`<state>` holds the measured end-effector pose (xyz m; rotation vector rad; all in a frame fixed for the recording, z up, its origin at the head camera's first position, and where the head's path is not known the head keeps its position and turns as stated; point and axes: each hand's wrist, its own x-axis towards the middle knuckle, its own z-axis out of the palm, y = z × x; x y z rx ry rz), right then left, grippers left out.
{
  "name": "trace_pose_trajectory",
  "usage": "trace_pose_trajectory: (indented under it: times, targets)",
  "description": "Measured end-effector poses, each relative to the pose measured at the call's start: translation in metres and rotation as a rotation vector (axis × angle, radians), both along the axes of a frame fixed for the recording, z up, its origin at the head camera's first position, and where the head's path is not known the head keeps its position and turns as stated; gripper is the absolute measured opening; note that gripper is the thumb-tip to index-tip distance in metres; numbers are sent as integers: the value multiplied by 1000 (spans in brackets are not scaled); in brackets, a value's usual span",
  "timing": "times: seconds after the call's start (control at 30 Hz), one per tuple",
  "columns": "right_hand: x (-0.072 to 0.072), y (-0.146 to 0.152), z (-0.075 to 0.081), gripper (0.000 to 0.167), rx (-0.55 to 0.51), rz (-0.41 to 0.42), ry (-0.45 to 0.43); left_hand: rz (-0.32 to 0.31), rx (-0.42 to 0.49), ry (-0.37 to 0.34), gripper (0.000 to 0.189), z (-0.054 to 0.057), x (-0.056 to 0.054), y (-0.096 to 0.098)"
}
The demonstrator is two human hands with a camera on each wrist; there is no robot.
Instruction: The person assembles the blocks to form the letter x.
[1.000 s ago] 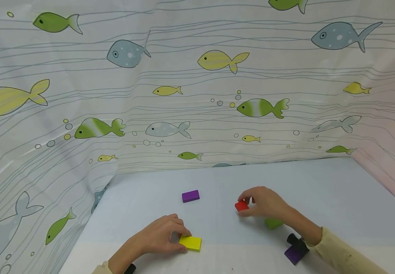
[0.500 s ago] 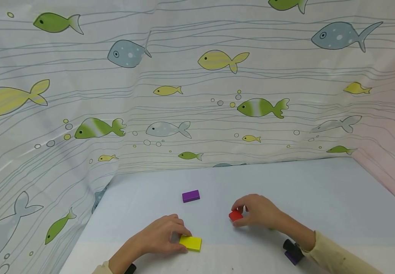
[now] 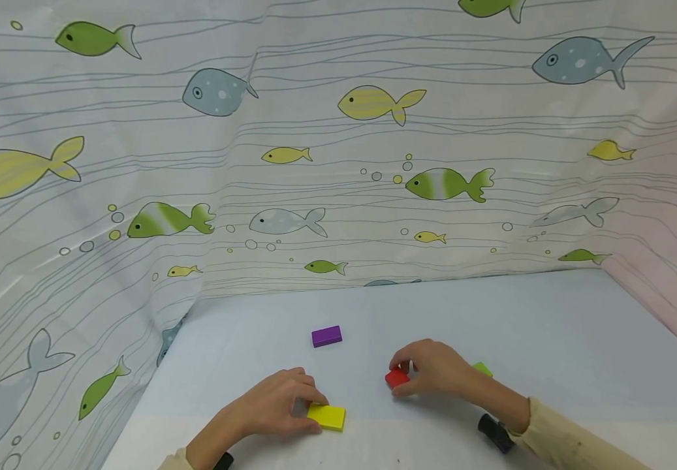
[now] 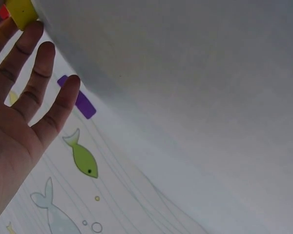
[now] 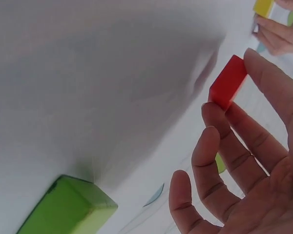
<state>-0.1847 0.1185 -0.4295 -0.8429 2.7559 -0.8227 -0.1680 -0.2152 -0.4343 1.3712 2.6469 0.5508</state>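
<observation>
My left hand (image 3: 276, 401) pinches a flat yellow block (image 3: 328, 418) between thumb and fingers, low at the front of the white table. In the left wrist view the yellow block (image 4: 22, 13) shows at the fingertips, with the other fingers spread. To the right, my right hand (image 3: 435, 369) pinches a small red block (image 3: 397, 378) by its ends. The right wrist view shows the red block (image 5: 228, 82) between thumb and fingertips, the last fingers loosely bent. Partly behind the right forearm lies a green block (image 3: 482, 369).
A purple block (image 3: 327, 336) lies farther back on the white table (image 3: 526, 326). A black wrist camera (image 3: 495, 433) is strapped under the right wrist. Behind the table hangs a fish-patterned curtain (image 3: 314, 189).
My right hand has moved left and nearer to me with the red block, toward the yellow one. Its wrist now covers the second purple block at the front right. The left hand stays still.
</observation>
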Motion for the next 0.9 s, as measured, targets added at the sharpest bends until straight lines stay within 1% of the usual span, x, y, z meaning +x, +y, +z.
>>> trace_pose_trajectory:
  times: [0.2, 0.33, 0.53, 0.67, 0.9]
  targets:
    - [1, -4, 2, 32, 18, -12, -15, 6, -1, -12, 30, 2, 0, 1]
    - [1, -6, 1, 33, 28, -17, -25, 4, 0, -6, 30, 2, 0, 1]
    - [0, -8, -2, 34, 38, -21, -24, -9, 12, 6, 29, 2, 1, 2]
    - [1, -9, -2, 34, 43, -23, -13, -10, 8, 8, 29, 1, 0, 2]
    - [2, -9, -2, 36, 49, -28, -19, -12, 9, 7, 28, -1, 0, 3]
